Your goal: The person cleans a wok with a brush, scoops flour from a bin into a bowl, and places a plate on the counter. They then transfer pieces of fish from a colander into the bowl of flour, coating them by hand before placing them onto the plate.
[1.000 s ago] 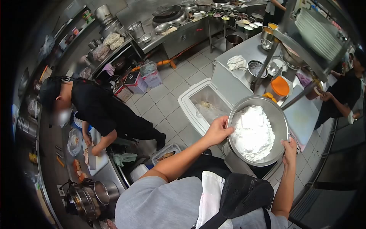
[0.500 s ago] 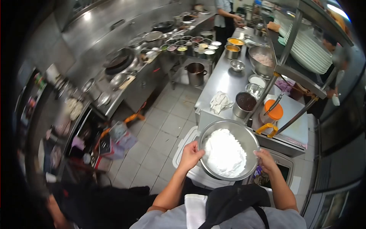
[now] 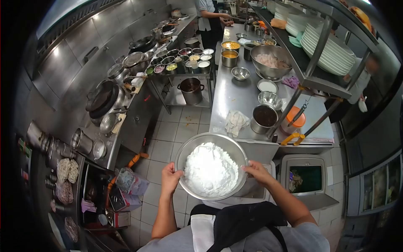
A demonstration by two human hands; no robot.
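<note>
A wide steel mixing bowl (image 3: 179, 156) hangs level in front of my body, heaped with white powder (image 3: 210, 170). My left hand (image 3: 171, 177) grips its left rim, thumb on the inside edge. On the opposite side my right hand (image 3: 257, 171) pinches the right rim. Beyond the bowl, a crumpled white cloth (image 3: 236, 123) and a steel pot of dark sauce (image 3: 265, 117) rest at the near end of the steel counter (image 3: 220, 101).
Below right stands an open bin (image 3: 308, 157). An orange-lidded tub (image 3: 295, 119) sits under the plate shelf (image 3: 325, 87). Left are woks (image 3: 103, 98) on the stove line and a stockpot (image 3: 191, 91) on a low rack. A co-worker (image 3: 210, 21) stands at the far end.
My hands and the bowl have moved left in view, uncovering the bin at right. The view has turned right, and the person at lower left is out of sight.
</note>
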